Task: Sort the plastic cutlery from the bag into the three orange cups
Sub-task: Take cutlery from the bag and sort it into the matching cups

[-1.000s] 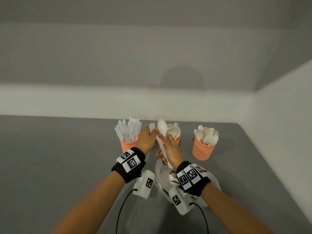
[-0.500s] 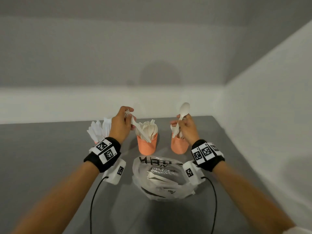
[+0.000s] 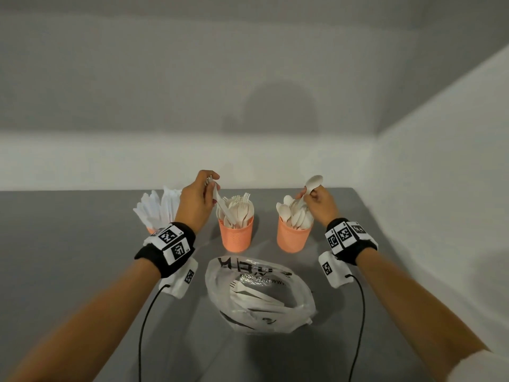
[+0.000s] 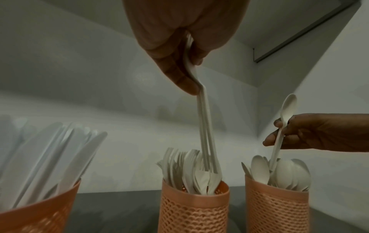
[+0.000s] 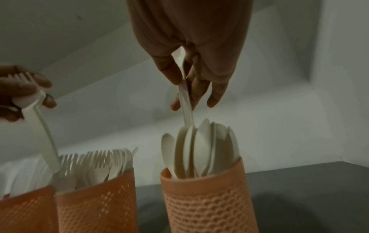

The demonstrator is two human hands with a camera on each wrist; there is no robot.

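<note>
Three orange mesh cups stand in a row on the grey table. The left cup (image 4: 38, 209) holds white knives, the middle cup (image 3: 236, 236) holds forks, the right cup (image 3: 293, 238) holds spoons. My left hand (image 3: 196, 203) pinches white forks (image 4: 205, 134) by the tine end, handles down inside the middle cup. My right hand (image 3: 319, 204) pinches a white spoon (image 3: 312, 183) near its bowl, handle down among the spoons in the right cup. The clear plastic bag (image 3: 260, 295) lies in front of the cups with several pieces of cutlery inside.
A white wall runs close behind the cups and another closes the table's right side (image 3: 440, 216). Black cables (image 3: 146, 321) trail from both wrist units across the near table. Bare grey tabletop (image 3: 68, 244) spreads to the left.
The hands parted from the middle: the left lowered its forks into the middle cup, the right carried the spoon to the right cup and lowered its handle in.
</note>
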